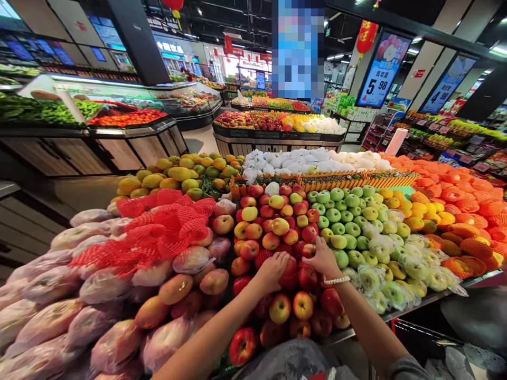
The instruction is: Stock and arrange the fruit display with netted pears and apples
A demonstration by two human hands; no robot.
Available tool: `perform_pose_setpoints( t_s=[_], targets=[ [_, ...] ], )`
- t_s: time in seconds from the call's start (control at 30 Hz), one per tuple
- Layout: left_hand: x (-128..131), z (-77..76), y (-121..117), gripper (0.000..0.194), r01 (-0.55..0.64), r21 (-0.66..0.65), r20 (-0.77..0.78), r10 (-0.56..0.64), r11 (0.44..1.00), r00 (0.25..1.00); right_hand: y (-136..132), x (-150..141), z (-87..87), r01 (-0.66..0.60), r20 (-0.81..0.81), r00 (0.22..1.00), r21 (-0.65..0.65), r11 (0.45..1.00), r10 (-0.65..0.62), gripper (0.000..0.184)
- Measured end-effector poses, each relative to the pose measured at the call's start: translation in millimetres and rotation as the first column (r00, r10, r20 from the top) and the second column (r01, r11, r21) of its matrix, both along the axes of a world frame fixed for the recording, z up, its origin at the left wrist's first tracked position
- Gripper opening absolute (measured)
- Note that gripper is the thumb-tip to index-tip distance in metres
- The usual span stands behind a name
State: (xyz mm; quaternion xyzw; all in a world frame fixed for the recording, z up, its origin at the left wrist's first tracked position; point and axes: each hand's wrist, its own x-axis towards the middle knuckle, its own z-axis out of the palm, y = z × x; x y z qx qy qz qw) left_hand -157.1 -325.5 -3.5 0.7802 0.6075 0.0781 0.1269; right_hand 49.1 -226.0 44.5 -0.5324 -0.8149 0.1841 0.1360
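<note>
In the head view both my hands reach into a pile of red and yellow apples. My left hand [274,272] bends its fingers over a dark red apple [290,277] that seems to sit in red foam netting; the fingertips are partly lost against it. Just to the right, my right hand [324,259], with a beaded bracelet at the wrist, has thumb and fingers around a red apple [308,250] at the pile's edge. Loose yellow-red apples [280,227] lie beyond the hands, and more red apples [303,304] lie nearer my body.
Green apples [344,214] border the pile on the right, some bagged, with netted oranges [455,195] farther over. Wrapped mangoes [59,282] and red foam nets [170,227] lie left. White-wrapped fruit [293,160] stands behind an orange divider [332,182].
</note>
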Motion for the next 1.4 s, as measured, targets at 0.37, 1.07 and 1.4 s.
perform_pose_setpoints(
  t_s=[0.37,1.07,1.4],
  targets=[
    [-51,-5.3,-20,0.079,-0.437,0.254,0.363,0.334,0.863,0.87,-21,-62,-27.3,-0.483,-0.068,0.876,-0.137,0.865,0.478,0.07],
    [-60,17.3,-56,0.078,-0.751,0.46,0.701,0.325,0.474,0.635,-34,-4,-37.2,-0.349,0.019,0.931,-0.23,0.908,0.363,0.056],
    [-46,22.1,-60,0.076,-0.651,0.571,0.673,0.168,0.501,0.72,-3,-18,-29.4,-0.478,0.11,0.844,-0.29,0.829,0.525,0.031]
  ],
)
